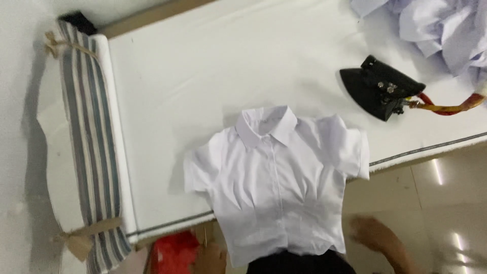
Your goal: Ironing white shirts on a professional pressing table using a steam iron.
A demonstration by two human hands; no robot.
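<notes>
Smooth white short-sleeved shirt overhangs the padded ironing table; blurred right hand beside its hem, grip unclear; black wedge-shaped iron apart.

black iron on white table; striped cloth roll; crumpled garments.

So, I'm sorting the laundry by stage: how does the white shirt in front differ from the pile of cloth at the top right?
The white shirt lies spread flat, collar up, buttoned; the pile of cloth is crumpled in a heap. The shirt hangs over the table's near edge; the pile sits beyond the black iron. Both are pale fabric.
</notes>
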